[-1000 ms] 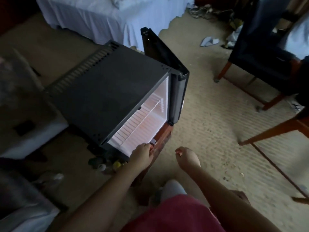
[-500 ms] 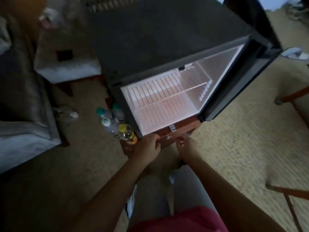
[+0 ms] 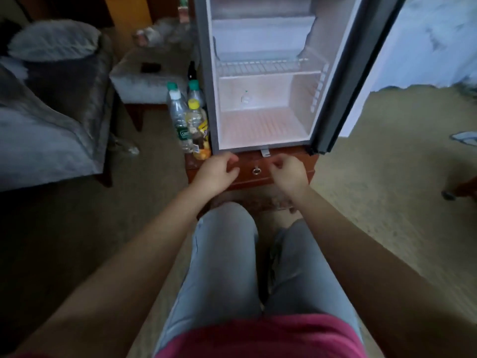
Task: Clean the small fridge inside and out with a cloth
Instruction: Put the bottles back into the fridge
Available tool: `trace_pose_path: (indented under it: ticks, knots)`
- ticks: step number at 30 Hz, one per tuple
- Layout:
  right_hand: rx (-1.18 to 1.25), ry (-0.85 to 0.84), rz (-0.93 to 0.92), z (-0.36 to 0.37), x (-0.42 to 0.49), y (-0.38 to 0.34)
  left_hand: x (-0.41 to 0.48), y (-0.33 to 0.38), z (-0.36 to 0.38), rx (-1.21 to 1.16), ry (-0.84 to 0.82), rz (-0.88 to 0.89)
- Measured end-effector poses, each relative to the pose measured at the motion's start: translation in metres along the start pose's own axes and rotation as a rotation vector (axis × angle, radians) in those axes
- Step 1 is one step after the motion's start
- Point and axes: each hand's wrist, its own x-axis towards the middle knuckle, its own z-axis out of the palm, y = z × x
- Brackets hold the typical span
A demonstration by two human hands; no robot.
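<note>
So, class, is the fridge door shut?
No, the door stands swung open at the right, baring the white inside of the fridge.

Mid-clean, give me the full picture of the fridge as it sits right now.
The small fridge stands upright on a reddish wooden cabinet, dark grey outside, pale and lit inside. Its door is swung wide to the right. Inside: a freezer box at top, a wire shelf below, a ribbed floor, and a small pale item at the back, too blurred to name. Bottles stand beside its left wall.
</note>
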Motion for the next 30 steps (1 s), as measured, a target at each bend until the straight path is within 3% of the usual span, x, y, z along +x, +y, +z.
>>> trace_pose_path:
  ticks: [9, 16, 23, 30]
  knots:
    - [0.126, 0.098, -0.085, -0.040, -0.024, -0.023, -0.017, 0.008, -0.061, 0.041, 0.138, -0.086]
    - [0.102, 0.001, -0.101, -0.020, 0.022, -0.031, 0.039, -0.027, -0.089, 0.050, 0.222, -0.175]
    - [0.089, -0.113, -0.110, 0.029, 0.101, -0.049, 0.146, -0.070, -0.105, 0.065, 0.234, -0.206]
    - [0.100, -0.171, -0.130, 0.067, 0.155, -0.062, 0.196, -0.095, -0.092, 0.334, 0.126, -0.189]
